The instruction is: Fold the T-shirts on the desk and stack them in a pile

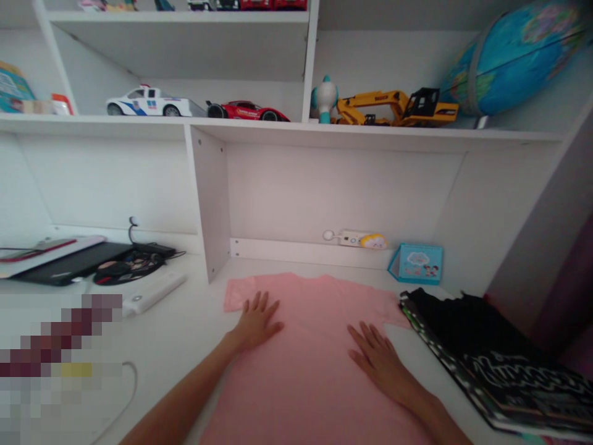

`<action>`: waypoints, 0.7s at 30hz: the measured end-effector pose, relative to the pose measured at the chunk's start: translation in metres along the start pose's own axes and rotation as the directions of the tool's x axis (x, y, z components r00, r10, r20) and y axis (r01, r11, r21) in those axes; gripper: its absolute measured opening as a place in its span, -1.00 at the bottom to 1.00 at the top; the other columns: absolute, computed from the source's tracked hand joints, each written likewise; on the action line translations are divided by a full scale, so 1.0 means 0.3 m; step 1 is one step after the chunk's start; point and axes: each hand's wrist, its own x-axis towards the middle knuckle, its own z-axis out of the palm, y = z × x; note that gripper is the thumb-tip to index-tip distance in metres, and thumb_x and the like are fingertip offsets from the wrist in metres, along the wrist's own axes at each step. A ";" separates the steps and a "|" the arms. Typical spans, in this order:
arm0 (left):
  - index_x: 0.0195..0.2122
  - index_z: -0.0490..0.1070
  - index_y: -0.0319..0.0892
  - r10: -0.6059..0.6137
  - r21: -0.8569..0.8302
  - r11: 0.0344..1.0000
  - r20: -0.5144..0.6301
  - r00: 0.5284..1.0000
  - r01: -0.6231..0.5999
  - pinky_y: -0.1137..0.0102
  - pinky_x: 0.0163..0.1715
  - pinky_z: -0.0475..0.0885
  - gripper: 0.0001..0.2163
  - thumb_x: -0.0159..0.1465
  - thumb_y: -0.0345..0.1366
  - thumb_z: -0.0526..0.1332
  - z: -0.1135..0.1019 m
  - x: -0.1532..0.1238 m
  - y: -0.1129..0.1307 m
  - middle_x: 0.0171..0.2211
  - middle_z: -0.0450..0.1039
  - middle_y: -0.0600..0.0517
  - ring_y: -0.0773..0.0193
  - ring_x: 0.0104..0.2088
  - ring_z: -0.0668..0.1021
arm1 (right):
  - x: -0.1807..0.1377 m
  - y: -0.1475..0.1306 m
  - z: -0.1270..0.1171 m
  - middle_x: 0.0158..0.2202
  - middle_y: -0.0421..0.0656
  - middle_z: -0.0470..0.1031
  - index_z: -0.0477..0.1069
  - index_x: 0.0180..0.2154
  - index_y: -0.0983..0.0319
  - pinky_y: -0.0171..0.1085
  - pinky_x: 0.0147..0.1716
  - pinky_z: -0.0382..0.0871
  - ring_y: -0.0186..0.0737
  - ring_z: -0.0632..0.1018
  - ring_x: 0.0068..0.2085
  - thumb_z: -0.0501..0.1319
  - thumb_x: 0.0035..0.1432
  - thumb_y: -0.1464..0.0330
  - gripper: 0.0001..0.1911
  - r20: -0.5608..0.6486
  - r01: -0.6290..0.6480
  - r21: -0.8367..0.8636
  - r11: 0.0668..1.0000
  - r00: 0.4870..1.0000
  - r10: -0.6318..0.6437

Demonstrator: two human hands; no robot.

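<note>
A pink T-shirt [308,358] lies spread on the white desk, its neckline toward the back and its lower part cut off by the bottom of the view. My left hand [257,322] rests flat near the left sleeve, fingers spread over the cloth. On the shirt's right side, below the other sleeve, my right hand [375,355] lies flat with its fingers apart. Neither hand grips anything. The end of the right sleeve meets a stack of folded clothes [486,346] with a black garment on top.
A blue desk calendar [419,262] stands at the back right. Left of the shirt are a white power strip [155,293], a black laptop [69,262] and coiled cables [132,266]. A shelf [259,128] overhead holds toy vehicles and a globe [519,59].
</note>
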 end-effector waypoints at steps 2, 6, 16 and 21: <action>0.23 -0.10 -0.03 0.002 -0.019 1.000 0.082 0.997 0.000 -0.12 0.08 -0.23 -0.31 0.15 0.22 -0.23 -0.002 -0.014 0.010 0.26 -0.27 -0.18 -0.13 0.22 -0.18 | -0.001 -0.001 -0.028 0.26 -0.05 -0.16 -0.06 0.21 0.10 0.04 0.14 -0.12 -0.01 -0.14 0.24 -0.17 0.17 -0.02 -0.37 0.055 0.003 0.019 1.000 0.998 -0.004; 0.23 -0.16 -0.03 -0.010 -0.024 1.000 0.141 0.990 0.014 -0.16 0.06 -0.24 -0.26 0.10 0.27 -0.22 -0.012 -0.035 0.025 0.25 -0.33 -0.21 -0.18 0.21 -0.21 | -0.023 -0.043 -0.078 0.27 -0.05 -0.28 -0.16 0.22 0.10 0.10 0.13 -0.19 0.00 -0.24 0.23 -0.16 0.15 -0.03 -0.32 0.136 -0.050 0.034 0.998 0.990 0.045; 0.07 0.25 -0.09 -0.086 -0.149 0.985 0.035 0.996 0.090 0.30 0.09 0.10 -0.56 0.23 -0.05 -0.07 -0.087 0.033 -0.132 0.12 0.20 -0.03 0.16 0.12 0.25 | -0.139 -0.246 -0.106 0.26 0.00 -0.20 0.00 0.20 0.24 0.05 0.15 -0.12 0.00 -0.13 0.24 -0.06 0.18 0.15 -0.41 0.180 0.015 0.088 0.996 0.983 -0.031; 0.10 0.13 -0.37 -0.393 -0.111 0.918 -0.116 0.912 0.381 0.28 0.08 0.09 -0.57 0.21 -0.34 -0.06 -0.098 0.087 -0.340 0.11 0.17 -0.26 0.09 0.13 0.23 | -0.163 -0.634 -0.013 -0.07 -0.08 0.44 0.38 -0.07 0.17 -0.24 -0.09 0.34 -0.10 0.43 -0.04 0.20 0.01 0.17 -0.58 0.089 0.480 0.274 0.833 0.850 -0.519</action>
